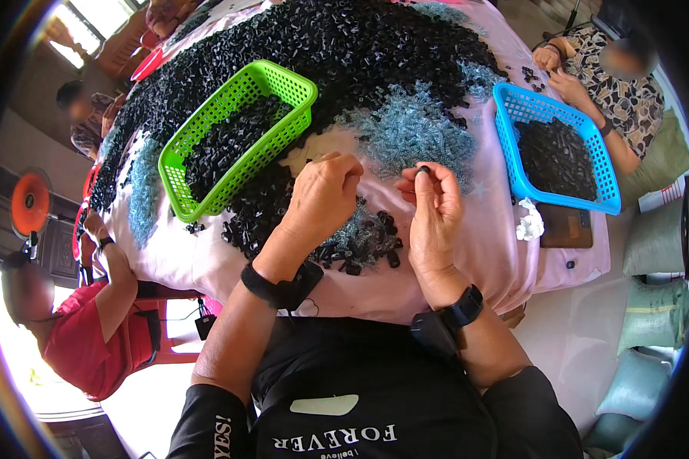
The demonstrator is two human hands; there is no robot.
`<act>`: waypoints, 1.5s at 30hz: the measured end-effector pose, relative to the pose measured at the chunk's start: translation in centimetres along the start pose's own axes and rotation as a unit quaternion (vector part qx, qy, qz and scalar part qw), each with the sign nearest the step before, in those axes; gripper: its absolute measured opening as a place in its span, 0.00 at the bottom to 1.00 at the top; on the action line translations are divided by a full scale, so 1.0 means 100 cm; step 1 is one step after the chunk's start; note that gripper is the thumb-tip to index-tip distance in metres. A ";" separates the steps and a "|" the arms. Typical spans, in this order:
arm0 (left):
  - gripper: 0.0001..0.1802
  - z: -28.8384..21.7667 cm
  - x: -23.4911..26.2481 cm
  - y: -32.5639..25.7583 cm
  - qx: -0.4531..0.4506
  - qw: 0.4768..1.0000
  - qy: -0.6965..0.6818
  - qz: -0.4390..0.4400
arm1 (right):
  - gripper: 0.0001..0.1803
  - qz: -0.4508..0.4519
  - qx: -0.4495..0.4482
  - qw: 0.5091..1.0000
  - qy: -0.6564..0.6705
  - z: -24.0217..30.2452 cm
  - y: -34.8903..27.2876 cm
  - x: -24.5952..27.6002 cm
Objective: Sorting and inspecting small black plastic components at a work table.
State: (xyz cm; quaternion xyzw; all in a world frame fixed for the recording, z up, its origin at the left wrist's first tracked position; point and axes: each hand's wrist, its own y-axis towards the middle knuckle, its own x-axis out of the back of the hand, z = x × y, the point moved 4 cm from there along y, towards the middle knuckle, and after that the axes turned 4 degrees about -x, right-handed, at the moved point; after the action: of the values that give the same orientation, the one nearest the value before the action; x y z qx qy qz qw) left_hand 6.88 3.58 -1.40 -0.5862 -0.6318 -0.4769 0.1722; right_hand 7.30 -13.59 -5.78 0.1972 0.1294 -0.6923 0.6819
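Note:
My left hand (325,195) is raised over the near part of the table, fingers curled together. Whatever lies in its fingers is hidden from this side. To its right, my right hand (436,214) pinches a small black plastic piece (423,170) between thumb and fingertips. Beneath and between the hands lies a loose pile of similar black pieces (260,218), mixed with pale blue translucent bits (360,229). A larger heap of pale blue translucent bits (413,130) sits just beyond my right hand. The green basket (289,141), filled with black pieces, stands beyond my left hand.
A blue basket (513,164) of black pieces stands at the right, by crumpled white tissue (530,220) and a dark flat box (566,226). A big black heap (360,46) covers the far pink cloth (482,268). People sit on both sides; an orange fan (31,203) is left.

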 end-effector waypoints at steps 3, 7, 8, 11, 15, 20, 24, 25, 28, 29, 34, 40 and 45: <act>0.07 0.001 0.002 -0.001 -0.013 0.998 0.067 -0.004 | 0.08 -0.028 0.012 0.999 -0.019 0.001 0.001 0.004; 0.08 -0.001 0.001 -0.003 -0.040 0.995 0.092 -0.026 | 0.08 -0.028 0.012 0.999 -0.033 0.000 0.000 0.004; 0.08 -0.006 0.001 -0.002 -0.042 0.998 0.055 -0.009 | 0.08 -0.029 0.011 0.999 -0.034 0.001 0.000 0.004; 0.08 -0.021 -0.005 -0.004 -0.042 0.997 -0.029 0.062 | 0.07 -0.016 0.018 0.999 -0.042 0.003 0.001 0.002; 0.08 -0.037 -0.013 -0.008 -0.082 0.983 -0.091 0.133 | 0.07 -0.010 0.009 1.000 -0.027 0.002 0.001 0.001; 0.08 -0.040 -0.014 -0.011 -0.095 0.984 -0.045 0.147 | 0.07 -0.021 -0.001 0.999 -0.030 0.002 0.001 0.003; 0.07 -0.027 -0.006 -0.011 -0.063 0.987 -0.017 0.145 | 0.06 -0.017 -0.004 0.999 -0.028 0.001 0.000 0.002; 0.06 -0.025 -0.004 -0.011 -0.056 0.988 -0.013 0.144 | 0.06 -0.016 -0.005 1.000 -0.024 0.001 0.001 0.002; 0.05 -0.025 0.000 -0.011 -0.039 0.990 0.018 0.135 | 0.06 -0.012 -0.003 1.000 -0.023 0.001 0.001 0.002; 0.05 -0.026 0.000 -0.011 -0.038 0.990 0.018 0.135 | 0.06 -0.012 -0.003 1.000 -0.023 0.002 0.001 0.002; 0.04 -0.042 -0.013 -0.014 -0.089 0.989 -0.049 0.103 | 0.06 -0.008 -0.007 1.000 -0.020 0.002 0.001 0.000; 0.03 -0.052 -0.029 -0.022 -0.104 0.984 0.053 0.132 | 0.07 -0.019 -0.007 0.999 -0.033 0.001 0.001 0.001; 0.03 -0.055 -0.029 -0.022 -0.124 0.980 0.042 0.147 | 0.08 -0.006 -0.004 0.999 -0.033 0.001 0.001 -0.001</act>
State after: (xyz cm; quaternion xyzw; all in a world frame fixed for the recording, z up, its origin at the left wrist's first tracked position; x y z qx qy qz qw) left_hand 3.76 -2.26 -1.85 -0.6690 -0.4671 -0.5453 0.1924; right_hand 7.38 -13.57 -5.69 0.1712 0.1109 -0.7017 0.6826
